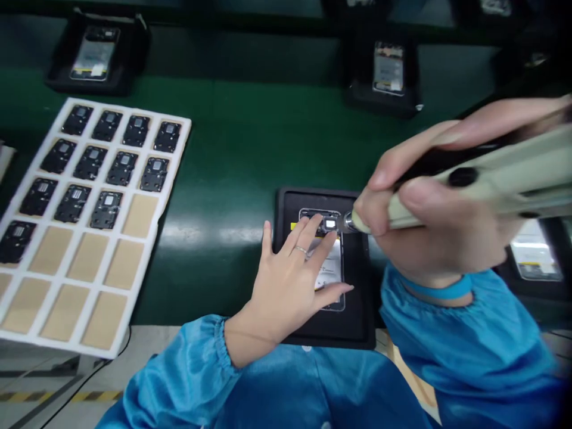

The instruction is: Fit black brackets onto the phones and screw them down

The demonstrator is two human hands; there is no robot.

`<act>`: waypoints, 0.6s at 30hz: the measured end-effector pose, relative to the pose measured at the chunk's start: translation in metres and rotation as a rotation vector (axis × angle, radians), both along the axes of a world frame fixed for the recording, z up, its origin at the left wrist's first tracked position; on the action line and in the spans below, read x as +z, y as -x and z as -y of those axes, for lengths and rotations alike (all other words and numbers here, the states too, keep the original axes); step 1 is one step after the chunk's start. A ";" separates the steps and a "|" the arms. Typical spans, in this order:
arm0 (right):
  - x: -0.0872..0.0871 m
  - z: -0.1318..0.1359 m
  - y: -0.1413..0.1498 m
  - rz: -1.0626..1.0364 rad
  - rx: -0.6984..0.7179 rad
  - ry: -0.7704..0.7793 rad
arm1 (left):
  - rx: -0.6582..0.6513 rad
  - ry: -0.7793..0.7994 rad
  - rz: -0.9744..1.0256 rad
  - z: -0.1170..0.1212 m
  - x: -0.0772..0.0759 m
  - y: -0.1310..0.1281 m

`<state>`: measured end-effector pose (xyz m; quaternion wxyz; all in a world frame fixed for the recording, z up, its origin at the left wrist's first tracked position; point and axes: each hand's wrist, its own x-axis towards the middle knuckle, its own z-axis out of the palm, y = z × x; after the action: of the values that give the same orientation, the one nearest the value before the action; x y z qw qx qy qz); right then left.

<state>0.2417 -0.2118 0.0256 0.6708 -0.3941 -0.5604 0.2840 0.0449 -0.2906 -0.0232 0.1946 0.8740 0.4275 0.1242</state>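
Observation:
A pale green electric screwdriver lies in the grip of my right hand, whose fingers wrap round its front part. Its tip points left, at the upper right edge of an opened phone; whether it meets a screw is too small to tell. My left hand rests over the phone with fingers spread, the fingertips on its dark upper part beside a small bright square. The phone lies in a black tray, and my left hand hides much of its left side.
To the left, a white foam tray carries several black phone parts in its compartments. More opened phones sit in black trays at the back left, back right and far right. All stand on a green work surface.

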 end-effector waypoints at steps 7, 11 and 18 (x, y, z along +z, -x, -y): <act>-0.018 -0.004 0.015 -0.005 0.036 -0.072 | 0.006 0.006 0.017 0.000 0.002 -0.001; -0.023 -0.004 0.008 0.046 0.063 -0.055 | 0.014 0.009 0.026 0.000 0.000 -0.002; -0.032 -0.005 0.008 0.040 0.116 -0.075 | 0.020 0.003 0.042 0.002 -0.001 -0.003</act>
<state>0.2341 -0.2072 -0.0060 0.6563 -0.3412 -0.6059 0.2929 0.0483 -0.2923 -0.0238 0.2034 0.8668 0.4320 0.1438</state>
